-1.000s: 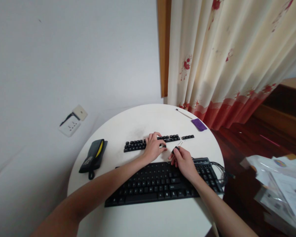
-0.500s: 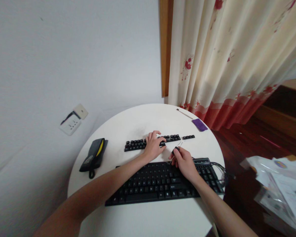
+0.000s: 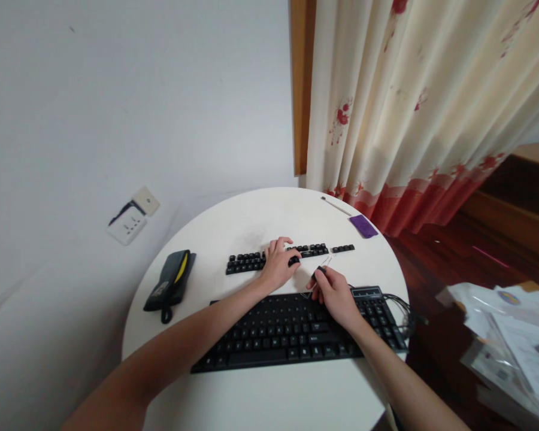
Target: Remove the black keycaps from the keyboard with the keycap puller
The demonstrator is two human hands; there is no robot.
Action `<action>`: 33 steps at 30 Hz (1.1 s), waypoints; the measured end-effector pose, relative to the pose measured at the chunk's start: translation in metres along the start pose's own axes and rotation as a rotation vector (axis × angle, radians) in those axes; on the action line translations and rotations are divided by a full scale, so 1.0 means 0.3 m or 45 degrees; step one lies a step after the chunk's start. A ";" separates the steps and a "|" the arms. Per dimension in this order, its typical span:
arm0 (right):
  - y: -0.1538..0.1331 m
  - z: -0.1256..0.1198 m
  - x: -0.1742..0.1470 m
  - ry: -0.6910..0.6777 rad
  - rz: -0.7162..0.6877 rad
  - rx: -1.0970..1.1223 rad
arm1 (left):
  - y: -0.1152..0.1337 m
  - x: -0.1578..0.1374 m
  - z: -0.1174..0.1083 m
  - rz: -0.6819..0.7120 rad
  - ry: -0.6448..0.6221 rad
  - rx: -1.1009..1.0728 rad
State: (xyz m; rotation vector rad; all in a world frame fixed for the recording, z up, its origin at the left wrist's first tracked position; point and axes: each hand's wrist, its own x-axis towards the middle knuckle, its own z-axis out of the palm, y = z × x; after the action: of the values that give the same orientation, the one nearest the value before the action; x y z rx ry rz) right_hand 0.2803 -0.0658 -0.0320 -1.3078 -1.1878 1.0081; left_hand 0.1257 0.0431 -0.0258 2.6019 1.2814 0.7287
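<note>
My left hand (image 3: 278, 264) rests over the rows of loose black keycaps (image 3: 246, 262) lined up on the white table, its fingers apart. Its thumb reaches the keycaps on the right and hides part of the rows. Over the upper part of the black keyboard (image 3: 260, 358), my right hand (image 3: 336, 294) is closed on a keycap puller (image 3: 320, 272) with a dark handle and thin wire loops. The upper key rows of the keyboard look bare of caps, while the lower rows and number pad carry theirs.
A dark pouch (image 3: 167, 281) with a yellow stripe lies at the table's left. A thin brush (image 3: 336, 207) and a purple cloth (image 3: 363, 227) lie at the back right. Cables (image 3: 402, 308) hang by the right edge. Plastic bags (image 3: 498, 335) are beyond it.
The left thumb and fingers have drawn in slightly over the keycaps. The right hand with the keycap puller stays almost in place.
</note>
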 end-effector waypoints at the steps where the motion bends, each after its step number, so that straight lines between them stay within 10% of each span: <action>1: 0.000 0.000 0.000 0.001 0.000 0.003 | -0.001 -0.001 -0.002 0.003 -0.001 -0.002; 33: 0.000 0.000 0.001 -0.015 -0.001 0.021 | -0.038 0.010 0.006 -0.092 0.056 0.095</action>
State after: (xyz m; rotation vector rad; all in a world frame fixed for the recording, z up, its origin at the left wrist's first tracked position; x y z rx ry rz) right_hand 0.2805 -0.0654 -0.0319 -1.2897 -1.1867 1.0242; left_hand 0.1202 0.0527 -0.0302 2.5955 1.4340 0.7433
